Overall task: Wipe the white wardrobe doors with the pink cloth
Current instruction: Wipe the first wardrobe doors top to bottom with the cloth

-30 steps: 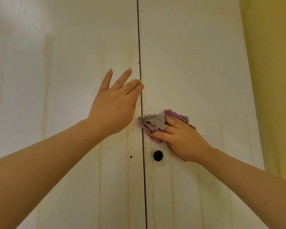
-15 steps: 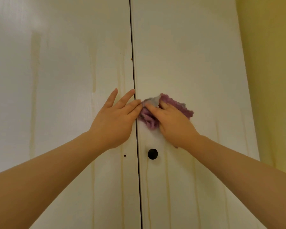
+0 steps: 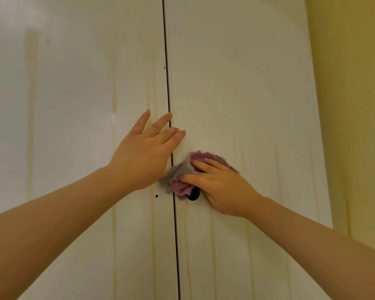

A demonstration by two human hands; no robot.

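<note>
Two white wardrobe doors fill the view, the left door (image 3: 74, 105) and the right door (image 3: 236, 83), with a dark seam between them. Yellowish drip streaks run down both. My right hand (image 3: 221, 187) presses a crumpled pink and grey cloth (image 3: 180, 178) flat against the right door, fingers straight over it, just right of the seam. The cloth partly covers a small black knob (image 3: 194, 194). My left hand (image 3: 145, 152) lies flat on the left door with fingers spread, its fingertips crossing the seam.
A yellow wall (image 3: 351, 105) stands to the right of the wardrobe. A small dark hole (image 3: 156, 195) marks the left door near the seam, below my left hand.
My right hand has slid the cloth down from beside the left fingertips onto the black knob. My left hand has stayed flat on the left door.
</note>
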